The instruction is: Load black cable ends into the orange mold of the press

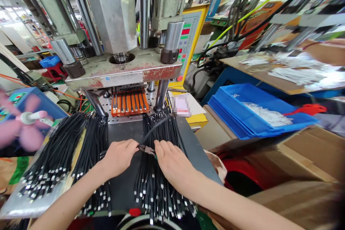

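Observation:
My left hand (120,156) pinches a black cable end in front of the press. Close by on its right, my right hand (172,163) is wrapped round a pair of cutting pliers (147,150), whose jaws meet the cable at my left fingertips. The rest of that cable (156,127) arcs up and to the right, blurred. Beneath both hands lies a thick bundle of black cables (153,190) with silvery plug ends toward me. Ahead, an orange mold (130,102) with several black cables laid across it sits under the press plate.
More black cable bundles (54,151) lie at the left, near a pink fan (28,124). The press (124,70) rises ahead on thick columns, beside a yellow control box (188,39). Blue trays (258,109) with white pieces stand right, above cardboard boxes (304,154). Another person's hand (326,52) is at the far right.

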`<action>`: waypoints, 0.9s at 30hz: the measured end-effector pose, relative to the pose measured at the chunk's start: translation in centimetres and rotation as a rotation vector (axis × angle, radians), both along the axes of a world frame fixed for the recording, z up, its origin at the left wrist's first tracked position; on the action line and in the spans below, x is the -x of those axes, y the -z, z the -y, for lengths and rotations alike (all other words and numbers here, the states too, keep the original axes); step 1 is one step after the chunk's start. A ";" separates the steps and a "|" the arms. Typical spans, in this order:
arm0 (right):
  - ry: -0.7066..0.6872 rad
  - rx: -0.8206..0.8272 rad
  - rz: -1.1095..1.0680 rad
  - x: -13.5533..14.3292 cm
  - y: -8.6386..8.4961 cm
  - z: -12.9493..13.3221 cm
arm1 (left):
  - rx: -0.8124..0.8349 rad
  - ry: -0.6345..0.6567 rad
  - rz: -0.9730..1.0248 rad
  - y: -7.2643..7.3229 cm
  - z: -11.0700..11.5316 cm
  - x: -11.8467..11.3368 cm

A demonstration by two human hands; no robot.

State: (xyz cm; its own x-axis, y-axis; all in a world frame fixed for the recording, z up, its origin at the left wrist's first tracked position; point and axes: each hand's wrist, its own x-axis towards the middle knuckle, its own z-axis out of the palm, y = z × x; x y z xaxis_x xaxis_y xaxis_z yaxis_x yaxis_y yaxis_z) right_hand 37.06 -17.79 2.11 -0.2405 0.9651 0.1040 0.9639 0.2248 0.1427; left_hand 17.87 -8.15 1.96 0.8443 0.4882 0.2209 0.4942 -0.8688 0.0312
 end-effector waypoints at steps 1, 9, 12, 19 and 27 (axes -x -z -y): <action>0.018 -0.049 0.015 0.1 0.1 -0.1 | 0.062 -0.041 0.027 -0.2 0.2 -0.2; 0.075 -0.189 -0.045 0.6 0.7 -0.2 | 0.657 -0.212 0.379 -1.4 1.7 -1.6; 0.068 -0.153 -0.058 0.8 1.2 -0.6 | 0.682 -0.224 0.419 -1.5 1.9 -1.9; -0.043 0.007 -0.104 0.4 1.3 -0.6 | 0.408 -0.149 0.262 -0.7 1.0 -0.8; -0.034 0.007 -0.024 0.5 1.1 -0.5 | -0.054 0.015 -0.066 -0.3 0.0 0.5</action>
